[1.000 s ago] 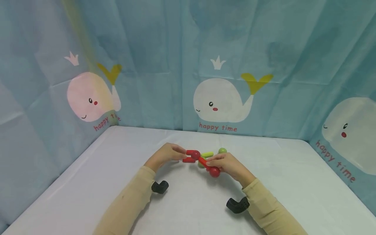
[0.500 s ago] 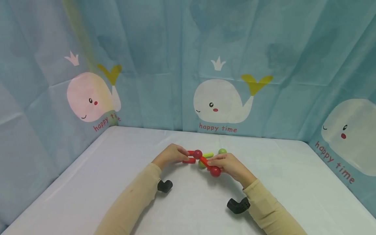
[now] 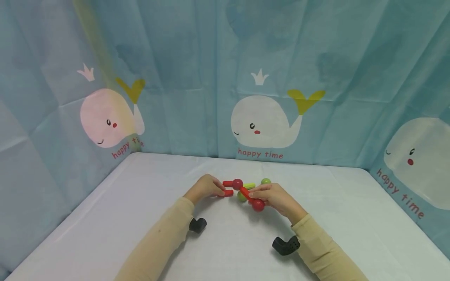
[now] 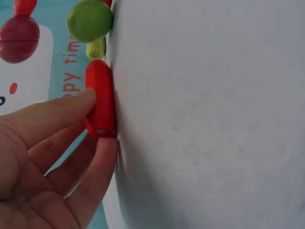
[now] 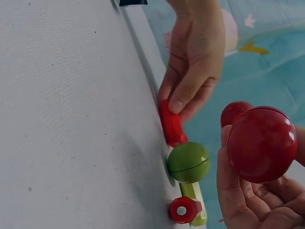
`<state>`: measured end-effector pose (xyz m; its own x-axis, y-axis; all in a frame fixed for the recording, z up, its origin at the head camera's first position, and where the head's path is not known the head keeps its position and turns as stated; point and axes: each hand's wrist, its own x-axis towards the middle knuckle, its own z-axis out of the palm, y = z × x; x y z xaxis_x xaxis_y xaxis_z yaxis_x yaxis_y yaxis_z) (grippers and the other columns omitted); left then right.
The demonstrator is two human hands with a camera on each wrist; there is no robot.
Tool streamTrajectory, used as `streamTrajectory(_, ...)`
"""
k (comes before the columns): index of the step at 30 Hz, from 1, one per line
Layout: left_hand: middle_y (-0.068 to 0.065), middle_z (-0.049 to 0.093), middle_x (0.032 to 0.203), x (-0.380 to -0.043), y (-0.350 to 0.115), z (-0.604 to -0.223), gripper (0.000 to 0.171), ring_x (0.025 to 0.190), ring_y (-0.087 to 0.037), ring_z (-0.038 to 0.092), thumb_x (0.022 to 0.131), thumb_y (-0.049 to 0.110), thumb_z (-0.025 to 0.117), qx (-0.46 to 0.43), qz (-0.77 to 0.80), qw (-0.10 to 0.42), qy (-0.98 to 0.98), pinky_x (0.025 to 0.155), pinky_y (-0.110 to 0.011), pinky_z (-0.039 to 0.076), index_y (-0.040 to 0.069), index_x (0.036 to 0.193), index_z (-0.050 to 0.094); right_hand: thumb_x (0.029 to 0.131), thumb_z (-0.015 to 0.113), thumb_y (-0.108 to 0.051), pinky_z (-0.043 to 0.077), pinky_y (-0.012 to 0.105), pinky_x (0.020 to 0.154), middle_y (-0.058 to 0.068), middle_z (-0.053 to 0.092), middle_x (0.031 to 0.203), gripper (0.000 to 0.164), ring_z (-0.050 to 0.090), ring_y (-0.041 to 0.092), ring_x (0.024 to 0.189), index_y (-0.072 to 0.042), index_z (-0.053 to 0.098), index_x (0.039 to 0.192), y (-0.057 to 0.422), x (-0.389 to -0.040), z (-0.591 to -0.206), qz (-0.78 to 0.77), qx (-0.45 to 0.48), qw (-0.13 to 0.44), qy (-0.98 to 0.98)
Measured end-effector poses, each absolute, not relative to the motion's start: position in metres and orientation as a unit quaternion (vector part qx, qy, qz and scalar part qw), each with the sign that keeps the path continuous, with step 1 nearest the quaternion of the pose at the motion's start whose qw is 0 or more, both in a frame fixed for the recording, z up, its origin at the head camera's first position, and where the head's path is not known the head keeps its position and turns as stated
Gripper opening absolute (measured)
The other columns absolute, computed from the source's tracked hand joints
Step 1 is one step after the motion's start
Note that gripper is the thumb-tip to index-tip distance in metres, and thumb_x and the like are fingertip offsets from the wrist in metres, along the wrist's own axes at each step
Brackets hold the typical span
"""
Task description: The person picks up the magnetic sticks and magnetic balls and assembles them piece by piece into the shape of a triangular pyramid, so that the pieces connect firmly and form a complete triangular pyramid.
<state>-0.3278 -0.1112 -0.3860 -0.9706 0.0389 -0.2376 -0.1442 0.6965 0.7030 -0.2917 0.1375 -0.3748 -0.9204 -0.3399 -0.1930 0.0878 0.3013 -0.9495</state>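
Observation:
A toy of rods and balls lies on the white table (image 3: 140,203). My left hand (image 3: 208,187) pinches a short red rod (image 3: 227,192) between thumb and fingers; in the left wrist view this rod (image 4: 100,98) lies against the table surface. My right hand (image 3: 261,193) grips a red rod (image 3: 246,193) with a red ball (image 3: 258,205) at its near end and another red ball (image 3: 237,184) at its far end. The near ball (image 5: 259,143) sits in that hand's fingers. A green ball (image 5: 188,162) rests on the table between the hands.
A second green ball (image 3: 266,181) and a yellow-green rod (image 3: 249,185) lie behind the red pieces. Black wrist cameras (image 3: 198,225) (image 3: 285,246) sit under both sleeves. Blue whale-print curtains (image 3: 260,121) close off the table's back and sides.
My left hand has shifted a little right and lower, bringing its red rod down against the table. My right hand has hardly moved.

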Motion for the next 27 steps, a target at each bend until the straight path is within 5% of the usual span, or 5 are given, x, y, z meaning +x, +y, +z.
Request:
streamTrajectory(20, -0.002, 0.070, 0.095, -0.311, -0.124, -0.389, 0.014, 0.082, -0.016, 0.059, 0.082, 0.019, 0.080, -0.036, 0.388, 0.118, 0.913, 0.071, -0.025, 0.049, 0.015, 0.095, 0.079, 0.090, 0.071, -0.022, 0.057, 0.026, 0.076, 0.008, 0.076, 0.100, 0.031, 0.068, 0.013, 0.084, 0.001, 0.074, 0.111, 0.140, -0.292, -0.374, -0.568, -0.064, 0.175, 0.802)
streamTrajectory(27, -0.003, 0.068, 0.104, -0.307, -0.130, -0.389, 0.016, 0.100, -0.022, 0.058, 0.082, 0.025, 0.079, -0.056, 0.381, 0.128, 0.914, 0.084, -0.037, 0.053, 0.018, 0.097, 0.079, 0.089, 0.072, -0.022, 0.058, 0.028, 0.077, 0.008, 0.076, 0.099, 0.030, 0.069, 0.013, 0.084, 0.000, 0.074, 0.110, 0.141, -0.292, -0.375, -0.561, -0.069, 0.175, 0.806)
